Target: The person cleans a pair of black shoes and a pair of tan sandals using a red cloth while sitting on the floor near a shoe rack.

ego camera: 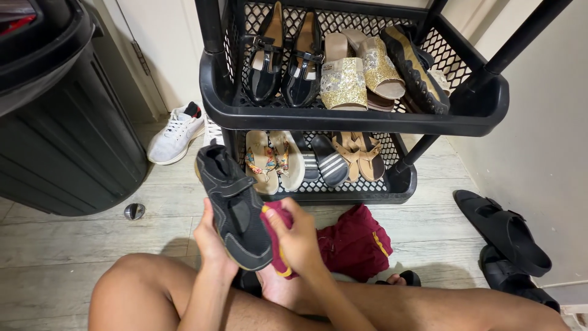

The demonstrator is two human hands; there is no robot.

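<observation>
**Black shoe and maroon cloth in hand before the shoe rack**

Pale wood-look floor planks [73, 239] run under me where I sit with my bare legs folded, facing a black mesh shoe rack [355, 116] on two levels. My left hand [211, 242] is wrapped around the heel end of a black strap shoe [236, 208], fingers closed on its side, so the shoe stands tilted with its toe up toward the rack. My right hand [300, 242] is bunched tight on a maroon cloth with a yellow edge [277, 236], pressing it against the shoe's side near the heel. More of the same maroon fabric [355, 242] lies crumpled on the floor just beyond that hand, in front of the rack's lower shelf.

On the upper shelf sit a pair of glossy black buckled shoes [285, 61], a pair of gold glitter heeled sandals [361, 73] and a dark shoe with a gold-flecked sole [416, 61] lying on its side. The lower shelf holds floral flip-flops [272, 159], a striped black slide [331, 162] and tan strappy sandals [361, 153].

To the left, a white sneaker [176, 133] rests on the floor beside a large dark bin [61, 135], with a small round metal doorstop [134, 211] near the bin's base. On the right, a pair of black sandals [505, 239] lies along the wall.
</observation>
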